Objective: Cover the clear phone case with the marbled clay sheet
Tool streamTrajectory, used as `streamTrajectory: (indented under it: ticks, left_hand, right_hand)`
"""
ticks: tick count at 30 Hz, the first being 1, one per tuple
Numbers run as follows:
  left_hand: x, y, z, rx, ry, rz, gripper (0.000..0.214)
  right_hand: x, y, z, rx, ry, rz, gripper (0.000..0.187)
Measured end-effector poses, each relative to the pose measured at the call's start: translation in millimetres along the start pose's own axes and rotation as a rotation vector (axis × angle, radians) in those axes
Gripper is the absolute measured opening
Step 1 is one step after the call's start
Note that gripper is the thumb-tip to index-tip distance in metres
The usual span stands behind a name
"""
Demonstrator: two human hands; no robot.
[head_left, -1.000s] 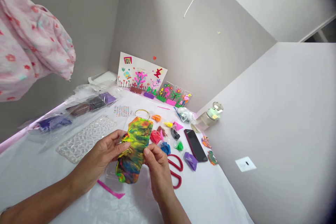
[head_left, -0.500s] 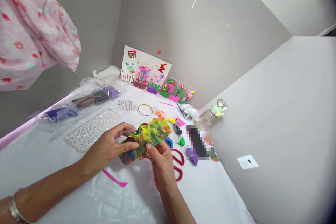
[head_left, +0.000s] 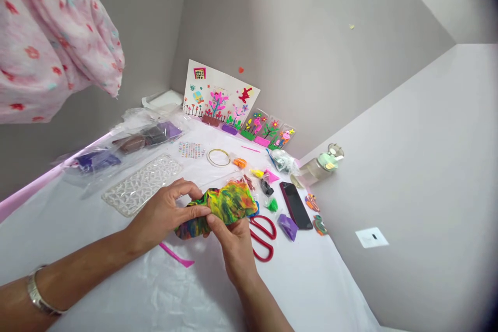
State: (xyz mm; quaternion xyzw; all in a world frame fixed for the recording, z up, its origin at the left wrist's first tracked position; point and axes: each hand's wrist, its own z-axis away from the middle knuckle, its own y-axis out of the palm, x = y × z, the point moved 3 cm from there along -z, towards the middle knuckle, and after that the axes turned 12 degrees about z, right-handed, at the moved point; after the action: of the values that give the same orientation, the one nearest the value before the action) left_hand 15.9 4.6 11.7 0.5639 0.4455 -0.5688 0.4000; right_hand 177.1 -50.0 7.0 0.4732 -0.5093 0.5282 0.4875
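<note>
A flat slab of marbled clay (head_left: 229, 202), mostly yellow and green with orange, red and dark streaks, is held above the table between both hands. My left hand (head_left: 171, 212) grips its left end, thumb on top and fingers behind. My right hand (head_left: 231, 244) pinches the lower edge near the middle, thumb in front and the other fingers underneath. Right beside my right hand lie scissors (head_left: 268, 220) with red handles. A pink modelling tool (head_left: 177, 255) rests on the cloth below my left hand. Left of the clay is a clear textured phone case (head_left: 143, 184).
Small clay pieces in orange (head_left: 239, 163), green (head_left: 272, 204) and purple (head_left: 288, 227) lie to the right, near a phone (head_left: 296, 206). A bottle (head_left: 322, 166) stands by the wall. Bagged clay (head_left: 132, 142) lies back left; a decorated board (head_left: 221, 93) leans behind. Pink floral fabric (head_left: 58, 46) hangs upper left.
The clay slab has tipped and its right end sits lower, with my right thumb moved slightly left along it. The whole view has shifted a little.
</note>
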Motion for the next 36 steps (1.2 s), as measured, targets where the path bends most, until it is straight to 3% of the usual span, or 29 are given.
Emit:
streamTrajectory:
  ticks: [9,13,22,30,36]
  left_hand:
    - [-3,3.5,2,-0.004,-0.032,0.086,0.026]
    - [-2,4.0,2,0.032,-0.127,0.187,0.033]
    - [-1,-2.0,1,0.071,-0.158,0.276,0.034]
    - [6,-5.7,-4,0.080,-0.159,0.250,0.036]
    - [3,-5.4,-2,0.075,-0.181,0.223,0.032]
  right_hand:
    - [5,5,3,-0.063,-0.018,0.047,0.026]
    - [1,2,3,-0.116,0.005,0.034,0.029]
    - [-17,-6,-2,-0.088,-0.006,-0.112,0.031]
    - [0,-2,-5,-0.044,0.003,-0.241,0.030]
    - [1,0,-4,-0.019,-0.005,-0.221,0.035]
